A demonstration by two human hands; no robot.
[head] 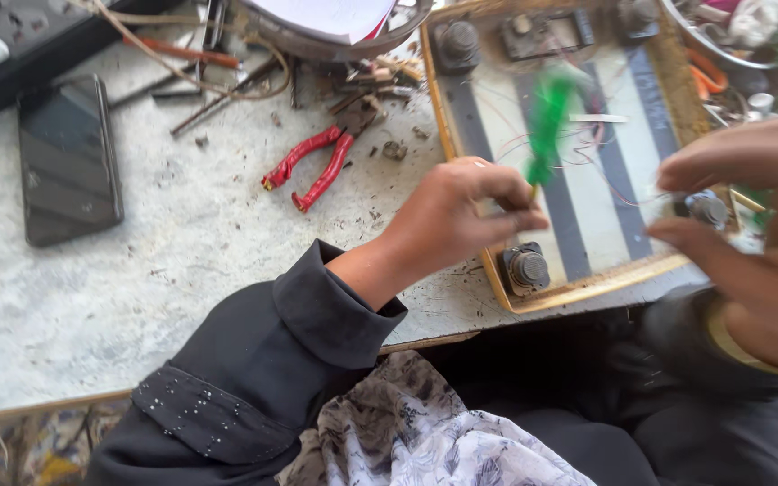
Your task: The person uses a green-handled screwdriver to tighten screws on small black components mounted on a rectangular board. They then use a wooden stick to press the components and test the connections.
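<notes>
The left hand [461, 211] is closed in a pinch on the thin lower end of a green screwdriver [548, 121]. The screwdriver stands over the framed panel [578, 288], a striped board with a yellowish rim that lies on the pale worktop [182, 270]. Its long axis runs nearly upright in the head view, slanting a little to the right as it goes up, with the blurred green handle pointing away from the person toward the far end of the panel and the narrow end pointing down into the fingers. Motion blur hides the exact tip.

The right hand [749, 234] is at the right edge of the panel, thumb and fingers curved toward each other around a small round grey part [707, 209]; whether they actually press on it I cannot tell. Thin red wires [610, 184] trail across the panel between the two hands.

A dark knob [526, 268] sits at the near left corner of the panel, just below the left hand. Left of the panel, red-handled pliers [312, 166] lie on the worktop, and further left lies a black phone [69, 160], well apart from the panel.
</notes>
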